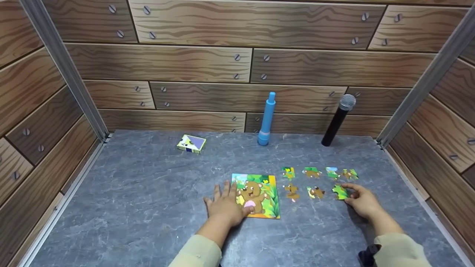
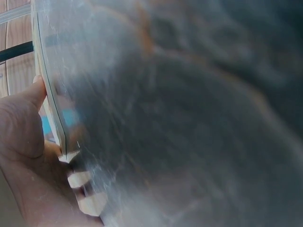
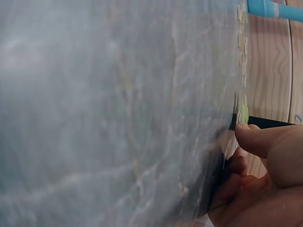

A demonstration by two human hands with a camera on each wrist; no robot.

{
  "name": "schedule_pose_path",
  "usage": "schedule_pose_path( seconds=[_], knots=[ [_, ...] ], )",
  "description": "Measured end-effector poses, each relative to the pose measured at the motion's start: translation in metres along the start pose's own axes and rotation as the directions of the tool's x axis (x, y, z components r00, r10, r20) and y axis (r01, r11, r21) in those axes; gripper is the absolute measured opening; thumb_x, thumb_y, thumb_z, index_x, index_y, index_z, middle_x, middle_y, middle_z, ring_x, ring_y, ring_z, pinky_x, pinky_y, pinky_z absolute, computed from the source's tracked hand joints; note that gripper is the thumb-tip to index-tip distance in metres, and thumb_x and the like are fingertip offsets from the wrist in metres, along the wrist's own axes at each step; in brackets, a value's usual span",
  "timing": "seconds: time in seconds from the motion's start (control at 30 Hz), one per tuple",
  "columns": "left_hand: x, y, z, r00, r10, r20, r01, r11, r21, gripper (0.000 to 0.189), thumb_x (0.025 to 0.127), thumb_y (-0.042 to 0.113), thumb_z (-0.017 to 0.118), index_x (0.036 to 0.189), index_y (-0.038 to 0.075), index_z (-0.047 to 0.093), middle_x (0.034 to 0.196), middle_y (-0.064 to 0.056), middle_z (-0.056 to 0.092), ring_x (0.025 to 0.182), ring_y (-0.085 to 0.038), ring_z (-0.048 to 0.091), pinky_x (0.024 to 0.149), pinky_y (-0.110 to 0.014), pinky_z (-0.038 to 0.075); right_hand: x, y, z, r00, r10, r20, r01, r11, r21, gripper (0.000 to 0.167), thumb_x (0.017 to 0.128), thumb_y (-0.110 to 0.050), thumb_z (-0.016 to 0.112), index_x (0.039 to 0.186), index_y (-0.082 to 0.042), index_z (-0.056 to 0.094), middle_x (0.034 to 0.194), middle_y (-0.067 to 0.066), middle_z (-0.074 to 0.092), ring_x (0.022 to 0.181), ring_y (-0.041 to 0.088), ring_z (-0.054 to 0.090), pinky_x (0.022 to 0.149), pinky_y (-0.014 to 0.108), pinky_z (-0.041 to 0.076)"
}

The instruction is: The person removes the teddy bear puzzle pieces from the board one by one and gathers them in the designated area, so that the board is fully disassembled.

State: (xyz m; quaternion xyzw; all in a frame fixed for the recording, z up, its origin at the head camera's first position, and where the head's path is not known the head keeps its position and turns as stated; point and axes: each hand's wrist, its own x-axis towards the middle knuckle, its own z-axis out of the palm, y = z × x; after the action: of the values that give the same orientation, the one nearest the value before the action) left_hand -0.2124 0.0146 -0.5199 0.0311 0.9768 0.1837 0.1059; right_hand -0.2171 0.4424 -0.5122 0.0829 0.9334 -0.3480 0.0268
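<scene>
My left hand (image 1: 225, 207) lies over the left edge of a square bear picture puzzle (image 1: 270, 202), fingers spread and thumb across its lower part. In the left wrist view, the puzzle's thin edge (image 2: 51, 101) shows beside the thumb. To the right, my right hand (image 1: 363, 202) pinches a green jigsaw piece (image 1: 339, 192) between thumb and fingers, low over the table. The right wrist view catches that piece (image 3: 243, 109) edge-on at the thumb tip. Several loose pieces, among them a brown bear piece (image 1: 316, 192), lie in two rows between puzzle and hand.
Behind the pieces, a blue stick-like object (image 1: 266, 120) and a black microphone (image 1: 337, 120) stand upright near the back wall. A small patterned box (image 1: 191, 144) sits at the back left. Wood-print walls (image 1: 200, 66) enclose the grey table (image 1: 148, 193) on three sides.
</scene>
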Motion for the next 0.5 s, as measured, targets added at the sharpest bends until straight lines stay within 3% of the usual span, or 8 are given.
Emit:
schedule_pose_path(
  seconds=[0.23,0.5],
  knots=[
    [0.0001,0.0009,-0.0005,1.0,-0.01,0.006,0.01,1.0,0.003,0.107,0.088,0.081,0.061,0.169,0.016,0.031,0.176,-0.009,0.019,0.161,-0.042,0.008,0.119,-0.078,0.011,0.0012,-0.0016,0.0036,1.0,-0.012,-0.002,0.012,1.0,-0.021,0.049,0.096,0.005,0.066,0.144,0.009,0.054,0.093,0.014,0.055,0.087,0.03,0.052,0.073,0.038,0.042],
    [0.0002,0.0016,-0.0008,1.0,-0.012,0.015,0.012,1.0,0.004,0.107,0.088,0.081,0.06,0.169,0.017,0.03,0.176,-0.009,0.018,0.161,-0.043,0.008,0.119,-0.078,0.01,0.0012,-0.0025,0.0021,1.0,-0.002,0.013,0.002,1.0,-0.015,0.051,0.095,0.005,0.065,0.145,0.009,0.054,0.093,0.014,0.054,0.086,0.03,0.052,0.074,0.038,0.042]
  ],
)
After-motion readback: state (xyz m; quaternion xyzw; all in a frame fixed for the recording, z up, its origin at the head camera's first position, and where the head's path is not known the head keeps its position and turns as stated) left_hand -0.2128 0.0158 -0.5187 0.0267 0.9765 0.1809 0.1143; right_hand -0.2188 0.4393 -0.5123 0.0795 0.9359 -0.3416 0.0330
